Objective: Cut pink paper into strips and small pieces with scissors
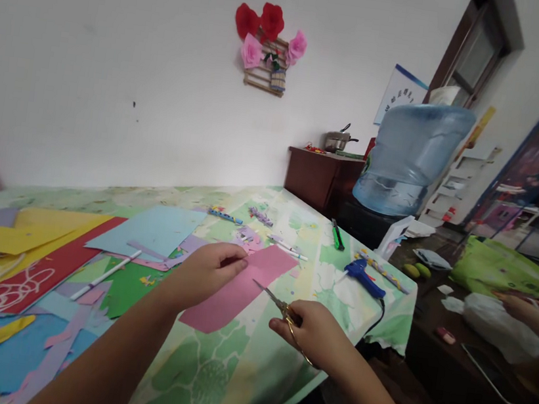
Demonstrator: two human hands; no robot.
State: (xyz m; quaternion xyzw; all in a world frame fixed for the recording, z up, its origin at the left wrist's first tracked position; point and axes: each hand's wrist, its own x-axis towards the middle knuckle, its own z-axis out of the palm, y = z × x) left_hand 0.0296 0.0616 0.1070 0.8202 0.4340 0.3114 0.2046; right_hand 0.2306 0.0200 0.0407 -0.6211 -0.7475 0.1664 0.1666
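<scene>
A pink paper strip (237, 294) lies at a slant over the green floral tablecloth (206, 379). The fingers of my left hand (208, 273) are closed on its upper left edge. My right hand (312, 333) grips gold-handled scissors (280, 305), with fingers in the handles. The scissors' tip points left, over or just above the pink paper; the blades look nearly closed, and whether they touch the paper I cannot tell.
Coloured sheets, a light blue one (152, 223) among them, white string (2, 303) and scraps cover the left side. A blue glue gun (363, 277) and green cutter (337, 235) lie at right. Beyond stands a water bottle (404, 160); another person's hands (533, 313) show far right.
</scene>
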